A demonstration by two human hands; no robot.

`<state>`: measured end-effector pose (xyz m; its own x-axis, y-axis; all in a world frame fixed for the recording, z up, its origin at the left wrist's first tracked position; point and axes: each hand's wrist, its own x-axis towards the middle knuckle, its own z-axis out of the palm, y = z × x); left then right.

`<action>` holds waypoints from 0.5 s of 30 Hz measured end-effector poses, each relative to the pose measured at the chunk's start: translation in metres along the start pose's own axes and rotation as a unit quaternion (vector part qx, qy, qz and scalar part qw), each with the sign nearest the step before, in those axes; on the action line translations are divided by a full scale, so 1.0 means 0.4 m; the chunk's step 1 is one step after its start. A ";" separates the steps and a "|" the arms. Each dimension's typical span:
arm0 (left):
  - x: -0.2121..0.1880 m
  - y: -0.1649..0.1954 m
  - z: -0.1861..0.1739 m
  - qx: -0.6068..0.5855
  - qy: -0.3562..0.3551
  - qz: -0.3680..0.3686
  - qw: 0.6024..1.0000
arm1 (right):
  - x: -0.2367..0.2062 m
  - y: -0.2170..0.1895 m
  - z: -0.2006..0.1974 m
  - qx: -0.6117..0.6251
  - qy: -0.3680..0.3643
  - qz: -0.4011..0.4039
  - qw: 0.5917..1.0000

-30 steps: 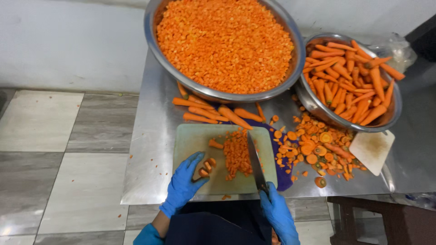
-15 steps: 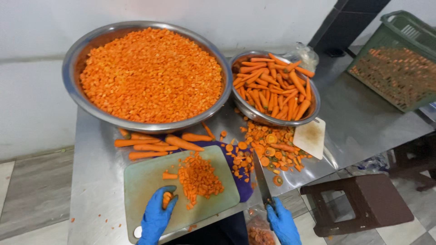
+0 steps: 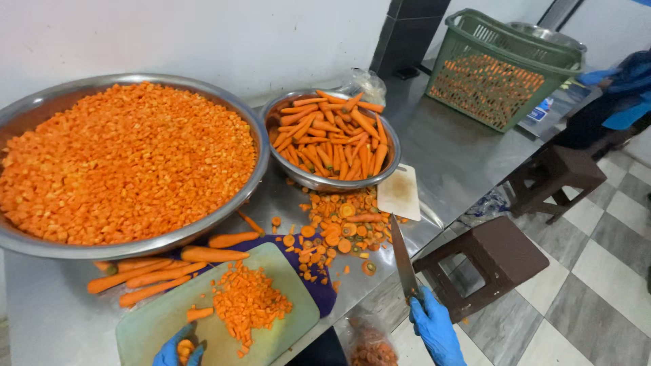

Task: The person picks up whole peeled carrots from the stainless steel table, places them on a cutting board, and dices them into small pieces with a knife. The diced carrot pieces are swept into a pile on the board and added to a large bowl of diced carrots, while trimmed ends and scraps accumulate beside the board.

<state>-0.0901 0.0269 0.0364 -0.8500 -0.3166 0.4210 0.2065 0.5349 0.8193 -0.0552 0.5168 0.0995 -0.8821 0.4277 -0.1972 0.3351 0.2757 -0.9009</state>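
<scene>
A wide, shallow steel basin point(image 3: 244, 129) at far left is heaped with finely diced carrot, a grainy orange mound. Below it, on the brushed steel table point(image 3: 454, 149), lies a pale green cutting board point(image 3: 285, 298) with rounded corners, carrying a loose pile of diced carrot point(image 3: 247, 301). The left hand point(image 3: 178, 349), in a blue glove, rests at the board's near edge, its grip closed on a small carrot piece point(image 3: 183, 350). Whole peeled carrots point(image 3: 146, 274) lie along the board's far side. A smaller steel bowl point(image 3: 325, 181) holds carrot sticks. The right hand point(image 3: 437, 329), also blue-gloved, has its grip wrapped around a knife point(image 3: 402, 261), its flat blade held off the table's edge. A green plastic lattice basket point(image 3: 502, 68) stands farther right.
</scene>
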 end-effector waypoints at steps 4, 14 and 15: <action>0.017 0.000 -0.034 0.115 0.012 0.099 0.988 | -0.007 -0.009 0.030 0.023 -0.017 -0.015 0.999; 0.003 0.035 -0.110 0.104 -0.052 0.060 0.991 | 0.020 -0.021 0.261 0.056 -0.044 -0.234 0.970; 0.001 0.042 -0.130 0.103 -0.097 0.070 0.987 | 0.014 -0.030 0.295 0.051 -0.077 -0.203 0.975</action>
<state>-0.0619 -0.0049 0.0705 -0.9010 -0.0840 0.4256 0.2417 0.7176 0.6532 -0.1032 0.4144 0.0637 -0.9772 0.1644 0.1342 -0.0792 0.3041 -0.9493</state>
